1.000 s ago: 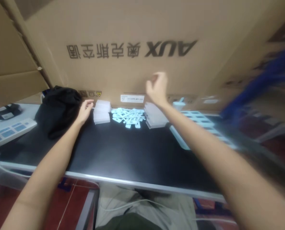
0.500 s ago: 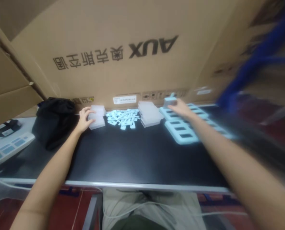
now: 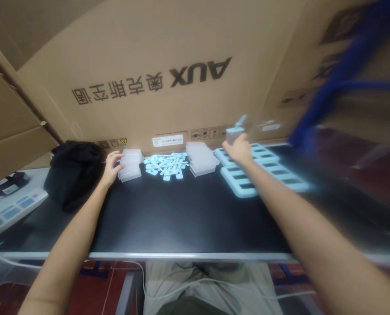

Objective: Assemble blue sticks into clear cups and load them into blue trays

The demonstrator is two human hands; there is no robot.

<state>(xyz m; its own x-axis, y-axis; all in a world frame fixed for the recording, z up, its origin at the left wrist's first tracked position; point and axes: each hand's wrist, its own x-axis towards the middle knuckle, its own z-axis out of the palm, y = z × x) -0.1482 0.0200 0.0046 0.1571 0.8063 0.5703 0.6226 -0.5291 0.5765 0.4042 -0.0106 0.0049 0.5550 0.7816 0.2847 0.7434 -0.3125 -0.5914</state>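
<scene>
My left hand (image 3: 111, 168) rests against the left side of a group of translucent plastic pieces (image 3: 131, 158), its thumb and fingers apart. In my right hand (image 3: 239, 148) is a small translucent container with a light-blue top (image 3: 235, 130), held upright above the light-blue frames; a narrow blue tab sticks up from it. The light-blue frames with rectangular openings (image 3: 242, 191) lie under and beside my right wrist. Between the hands is a loose pile of flat light-blue pieces (image 3: 167, 164), and right of it a stack of translucent plastic pieces (image 3: 201, 158).
A large cardboard box (image 3: 132, 116) stands behind the black tabletop (image 3: 188, 214). At the left lie a black cloth bag (image 3: 72, 173) and a white box with blue panels (image 3: 21, 208). A blue metal frame (image 3: 332, 83) rises at the right.
My right hand has turned, and more of the container's blue tab shows. My left hand stays by the translucent pieces, its fingers slightly shifted. The view has shifted a little.
</scene>
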